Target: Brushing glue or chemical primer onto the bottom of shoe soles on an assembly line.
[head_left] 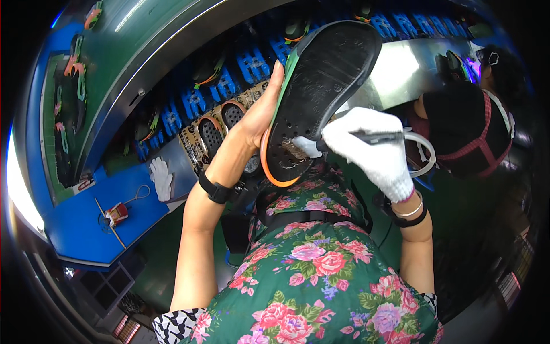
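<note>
A black shoe piece point(332, 71) with a green and orange rim is tilted up in front of me, its dark inner face toward me and small holes at the lower end. My bare left hand point(264, 114) grips it along the left edge, thumb showing and the other fingers hidden behind. My right hand point(366, 149), in a white knitted glove, is closed around a brush with a dark handle. The brush's pale tip point(307, 147) touches the lower end of the shoe piece, beside a brownish, wet-looking patch. A white hose point(424, 153) loops out behind the right hand.
Past my left hand, perforated shoe pieces point(212, 135) lie on a patterned conveyor belt. Blue racks point(252, 66) line the far side, several holding shoe parts. On the left, a blue table point(86, 229) carries a red tool and a white glove point(161, 179). A co-worker point(458, 120) is at right.
</note>
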`<state>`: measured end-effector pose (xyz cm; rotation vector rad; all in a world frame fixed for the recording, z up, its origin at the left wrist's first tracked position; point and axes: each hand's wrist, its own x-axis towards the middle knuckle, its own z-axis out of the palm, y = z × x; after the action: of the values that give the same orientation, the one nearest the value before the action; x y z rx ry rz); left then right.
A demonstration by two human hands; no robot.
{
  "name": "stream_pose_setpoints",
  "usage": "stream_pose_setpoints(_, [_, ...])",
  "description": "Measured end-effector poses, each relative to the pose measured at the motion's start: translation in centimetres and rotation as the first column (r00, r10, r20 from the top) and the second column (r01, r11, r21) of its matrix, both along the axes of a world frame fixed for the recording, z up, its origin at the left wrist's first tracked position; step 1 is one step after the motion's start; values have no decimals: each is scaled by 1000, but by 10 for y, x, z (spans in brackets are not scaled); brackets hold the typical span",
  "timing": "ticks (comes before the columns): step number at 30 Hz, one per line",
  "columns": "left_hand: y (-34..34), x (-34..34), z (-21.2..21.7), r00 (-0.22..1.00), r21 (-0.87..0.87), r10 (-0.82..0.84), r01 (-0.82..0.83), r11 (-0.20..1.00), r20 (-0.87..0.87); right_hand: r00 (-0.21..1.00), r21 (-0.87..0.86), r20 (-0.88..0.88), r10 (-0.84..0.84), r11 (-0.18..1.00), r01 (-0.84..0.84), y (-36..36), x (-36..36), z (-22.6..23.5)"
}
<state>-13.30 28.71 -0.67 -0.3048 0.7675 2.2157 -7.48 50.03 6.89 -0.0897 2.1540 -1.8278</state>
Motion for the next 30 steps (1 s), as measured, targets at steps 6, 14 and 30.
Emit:
stream_pose_setpoints(6, [9,18,5,991,-152,-94,78,985,-100,1000,49,19,-17,999,16,0,-14,-4])
stream_pose_setpoints(14, [-2,29,-20,989,147,-142,136,980,38,936,59,-267,-231,965,255,9,-22,-9])
stream_pose_setpoints(30, [12,50,-28,958,345,147,-228,910,245,859,165,-510,38,985,55,-1,-24,18])
